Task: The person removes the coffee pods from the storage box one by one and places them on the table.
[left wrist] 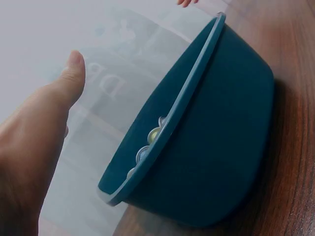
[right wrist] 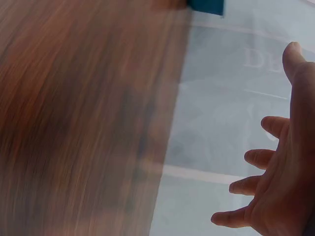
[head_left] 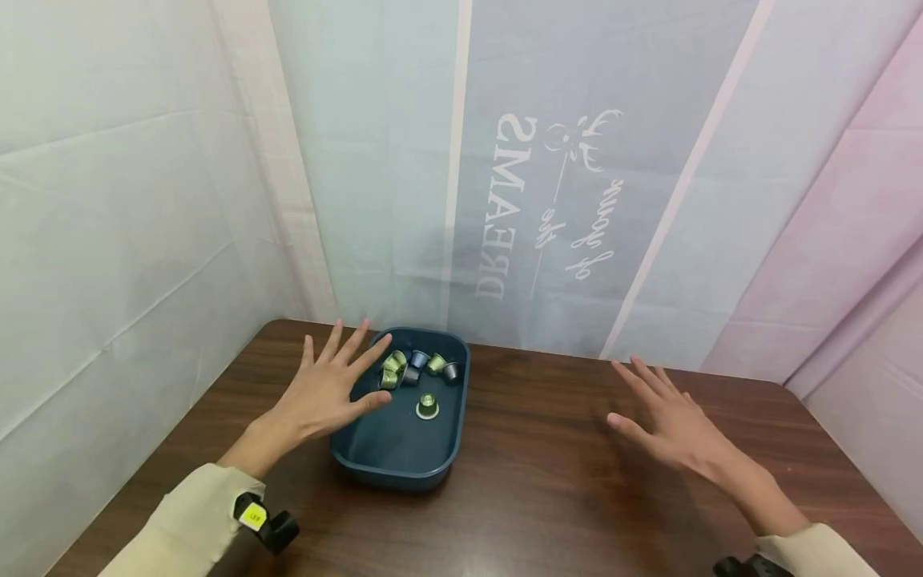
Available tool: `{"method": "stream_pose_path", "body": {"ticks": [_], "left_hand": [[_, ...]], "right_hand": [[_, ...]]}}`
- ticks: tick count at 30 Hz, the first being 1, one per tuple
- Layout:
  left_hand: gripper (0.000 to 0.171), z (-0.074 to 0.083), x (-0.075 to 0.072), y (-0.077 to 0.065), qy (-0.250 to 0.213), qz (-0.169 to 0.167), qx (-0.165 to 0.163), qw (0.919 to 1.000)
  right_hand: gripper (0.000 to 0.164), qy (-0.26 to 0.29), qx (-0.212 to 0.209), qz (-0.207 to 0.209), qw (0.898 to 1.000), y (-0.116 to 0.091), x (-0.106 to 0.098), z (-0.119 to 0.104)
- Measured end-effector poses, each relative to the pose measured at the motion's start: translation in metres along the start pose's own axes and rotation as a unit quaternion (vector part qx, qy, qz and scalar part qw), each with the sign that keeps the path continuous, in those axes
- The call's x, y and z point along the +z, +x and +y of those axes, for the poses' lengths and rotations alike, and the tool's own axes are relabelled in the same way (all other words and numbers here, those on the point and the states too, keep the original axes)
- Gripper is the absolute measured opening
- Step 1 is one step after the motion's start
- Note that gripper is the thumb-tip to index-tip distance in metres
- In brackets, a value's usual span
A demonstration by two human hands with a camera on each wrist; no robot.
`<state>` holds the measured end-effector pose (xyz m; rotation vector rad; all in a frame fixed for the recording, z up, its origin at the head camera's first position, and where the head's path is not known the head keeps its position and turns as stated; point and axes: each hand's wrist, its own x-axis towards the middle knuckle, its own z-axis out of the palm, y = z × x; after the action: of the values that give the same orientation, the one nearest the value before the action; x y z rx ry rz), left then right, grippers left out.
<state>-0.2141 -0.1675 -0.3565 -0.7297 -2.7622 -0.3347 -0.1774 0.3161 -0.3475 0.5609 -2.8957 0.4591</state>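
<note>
A dark teal plastic basin (head_left: 392, 474) stands on the wooden table, left of the middle. Inside it lie several coffee capsules: green ones (head_left: 390, 378), a blue one (head_left: 419, 359) and dark grey ones (head_left: 450, 372) cluster at the far end. One green capsule (head_left: 428, 405) sits apart on its rim, nearer the basin's middle. My left hand (head_left: 324, 393) hovers with fingers spread above the basin's left side, holding nothing. Over the table's right part my right hand (head_left: 674, 425) is raised, fingers spread, also holding nothing. The left wrist view shows the basin's outer wall (left wrist: 216, 132) beside my thumb.
The brown wooden table (head_left: 534, 473) reaches back to a hanging cloth (head_left: 389, 160) with mirrored lettering. More cloth (head_left: 130, 200) hangs along the left, and pinkish cloth (head_left: 851, 200) on the right. A black wrist camera (head_left: 277, 529) is strapped over my left sleeve.
</note>
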Motion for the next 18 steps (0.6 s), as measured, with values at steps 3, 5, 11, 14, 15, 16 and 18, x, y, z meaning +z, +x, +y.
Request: {"method": "stream_pose_path", "body": {"ticks": [3,5,11,14,15,16,18], "left_hand": [[0.078,-0.006,0.001,-0.003,-0.013,0.013,-0.012,0.9998],[0.077,-0.011,0.004,-0.006,-0.033,0.021,-0.020,0.9990],[0.064,-0.028,0.020,-0.015,-0.142,0.056,-0.031,0.9878],[0.057,-0.032,0.028,-0.020,-0.204,0.074,-0.019,0.9759],[0.055,-0.033,0.030,-0.021,-0.220,0.080,-0.012,0.9721],[0.054,-0.033,0.032,-0.022,-0.235,0.084,-0.007,0.9682],[0.051,-0.034,0.035,-0.024,-0.264,0.089,0.002,0.9605]], "right_hand": [[0.074,0.038,-0.012,0.021,0.999,0.002,0.004,-0.003],[0.073,0.063,-0.027,0.041,0.997,0.005,0.008,-0.006],[0.070,0.112,-0.073,0.078,0.988,0.016,0.022,-0.024],[0.068,0.128,-0.081,0.076,0.986,0.023,0.030,-0.035],[0.067,0.133,-0.083,0.078,0.985,0.025,0.033,-0.039],[0.065,0.139,-0.084,0.080,0.983,0.028,0.036,-0.043],[0.063,0.154,-0.088,0.085,0.981,0.032,0.040,-0.050]]}}
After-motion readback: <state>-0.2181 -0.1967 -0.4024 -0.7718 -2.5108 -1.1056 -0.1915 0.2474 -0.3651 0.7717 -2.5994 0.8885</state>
